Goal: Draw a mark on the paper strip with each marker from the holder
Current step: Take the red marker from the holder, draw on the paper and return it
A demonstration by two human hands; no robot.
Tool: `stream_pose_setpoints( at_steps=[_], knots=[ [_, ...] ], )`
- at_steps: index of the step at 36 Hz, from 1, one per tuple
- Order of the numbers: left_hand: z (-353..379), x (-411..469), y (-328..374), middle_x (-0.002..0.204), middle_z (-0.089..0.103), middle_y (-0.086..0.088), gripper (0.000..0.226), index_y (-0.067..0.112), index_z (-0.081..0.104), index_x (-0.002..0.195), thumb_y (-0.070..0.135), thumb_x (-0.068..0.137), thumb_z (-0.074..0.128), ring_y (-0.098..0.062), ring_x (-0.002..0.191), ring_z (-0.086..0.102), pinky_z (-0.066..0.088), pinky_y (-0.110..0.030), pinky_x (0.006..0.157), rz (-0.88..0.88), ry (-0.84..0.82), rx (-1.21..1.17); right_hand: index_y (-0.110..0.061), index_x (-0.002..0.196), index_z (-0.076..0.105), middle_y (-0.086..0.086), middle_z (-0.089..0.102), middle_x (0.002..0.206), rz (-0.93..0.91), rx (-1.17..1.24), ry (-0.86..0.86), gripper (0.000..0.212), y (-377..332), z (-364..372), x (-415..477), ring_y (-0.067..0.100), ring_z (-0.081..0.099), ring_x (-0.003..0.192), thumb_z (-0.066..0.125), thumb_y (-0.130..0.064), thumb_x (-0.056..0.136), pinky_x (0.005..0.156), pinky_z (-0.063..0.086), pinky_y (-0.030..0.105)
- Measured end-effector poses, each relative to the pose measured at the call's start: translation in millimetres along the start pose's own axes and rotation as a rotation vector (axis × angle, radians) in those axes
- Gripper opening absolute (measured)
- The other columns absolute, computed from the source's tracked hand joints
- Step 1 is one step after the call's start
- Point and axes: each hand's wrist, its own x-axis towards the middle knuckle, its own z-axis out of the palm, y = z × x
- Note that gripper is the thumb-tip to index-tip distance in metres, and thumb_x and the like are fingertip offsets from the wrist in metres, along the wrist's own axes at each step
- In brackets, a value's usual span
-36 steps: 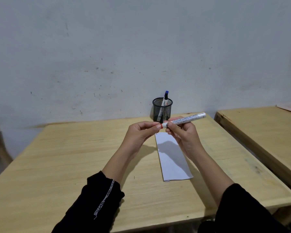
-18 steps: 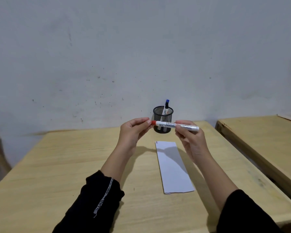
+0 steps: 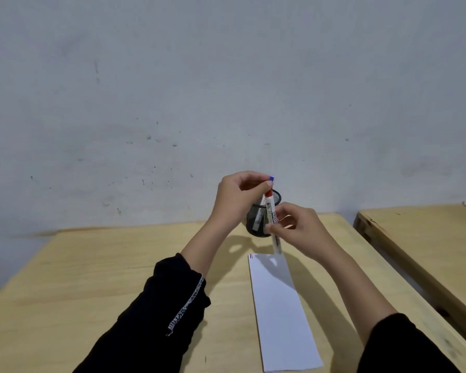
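In the head view the marker (image 3: 272, 224) stands almost upright in front of the holder (image 3: 261, 219), red cap up, above the strip's (image 3: 280, 313) far end. The left hand (image 3: 238, 203) pinches the cap and the right hand (image 3: 299, 230) holds the white barrel, so the cap must pull upward along the axis. The strip lies flat on the table (image 3: 92, 265), white, with small marks at its far corner.

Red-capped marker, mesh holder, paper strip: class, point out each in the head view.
Red-capped marker (image 3: 271, 216), head view: white printed barrel between the hands.
Mesh holder (image 3: 256, 220), head view: black mesh wall, left side.
Paper strip (image 3: 281, 313), head view: bare white middle.
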Motion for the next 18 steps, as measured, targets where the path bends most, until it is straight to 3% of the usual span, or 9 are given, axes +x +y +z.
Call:
stream_pose_setpoints(
  at_steps=[3, 7, 9, 11, 14, 18],
  knots=[
    [0, 9, -9, 0.077, 0.071, 0.002, 0.011, 0.018, 0.072, 0.079, 0.022, 0.086, 0.065, -0.008, 0.075, 0.062, 0.049, -0.021, 0.075, 0.037, 0.008, 0.072, -0.013, 0.081, 0.064, 0.019, 0.067, 0.087, -0.018, -0.026, 0.065, 0.009, 9, -8, 14, 0.027, 0.065, 0.074, 0.071, -0.009, 0.078, 0.068, 0.052, 0.027],
    [-6, 17, -31, 0.082, 0.069, 0.003, 0.016, 0.012, 0.071, 0.086, 0.022, 0.09, 0.059, -0.008, 0.077, 0.062, 0.047, -0.014, 0.072, 0.051, 0.064, 0.262, -0.012, 0.081, 0.063, 0.018, 0.068, 0.086, -0.031, 0.046, 0.229, 0.01, 17, -16, 31, 0.022, 0.062, 0.073, 0.071, -0.006, 0.079, 0.069, 0.053, 0.03],
    [-10, 18, -50, 0.09, 0.068, -0.001, 0.016, 0.008, 0.07, 0.095, 0.019, 0.089, 0.06, -0.014, 0.086, 0.063, 0.049, -0.023, 0.081, 0.014, 0.08, 0.364, -0.018, 0.078, 0.06, 0.012, 0.067, 0.083, -0.05, 0.075, 0.331, 0.016, 20, -19, 40, 0.021, 0.062, 0.073, 0.07, -0.006, 0.079, 0.068, 0.052, 0.025],
    [-12, 20, -71, 0.102, 0.064, -0.007, 0.029, 0.005, 0.065, 0.108, 0.023, 0.086, 0.064, -0.018, 0.096, 0.06, 0.05, -0.032, 0.09, -0.079, 0.055, 0.424, -0.02, 0.08, 0.059, 0.0, 0.065, 0.081, -0.065, 0.097, 0.428, 0.017, 24, -21, 50, 0.009, 0.062, 0.072, 0.07, -0.008, 0.08, 0.068, 0.051, 0.016],
    [-10, 19, -97, 0.11, 0.056, -0.006, 0.045, 0.007, 0.058, 0.115, 0.03, 0.079, 0.072, -0.02, 0.107, 0.054, 0.045, -0.034, 0.097, -0.181, -0.048, 0.491, -0.015, 0.09, 0.058, -0.01, 0.065, 0.082, -0.071, 0.15, 0.512, 0.014, 29, -21, 63, -0.007, 0.062, 0.073, 0.067, -0.008, 0.083, 0.073, 0.049, 0.01],
    [0, 23, -113, 0.103, 0.05, 0.007, 0.029, 0.035, 0.051, 0.086, 0.033, 0.073, 0.077, -0.01, 0.104, 0.05, 0.041, -0.026, 0.092, -0.213, -0.108, 0.439, -0.015, 0.096, 0.053, -0.012, 0.065, 0.081, -0.064, 0.161, 0.516, 0.021, 34, -15, 79, -0.009, 0.062, 0.073, 0.065, -0.004, 0.083, 0.073, 0.048, 0.006]
  ],
)
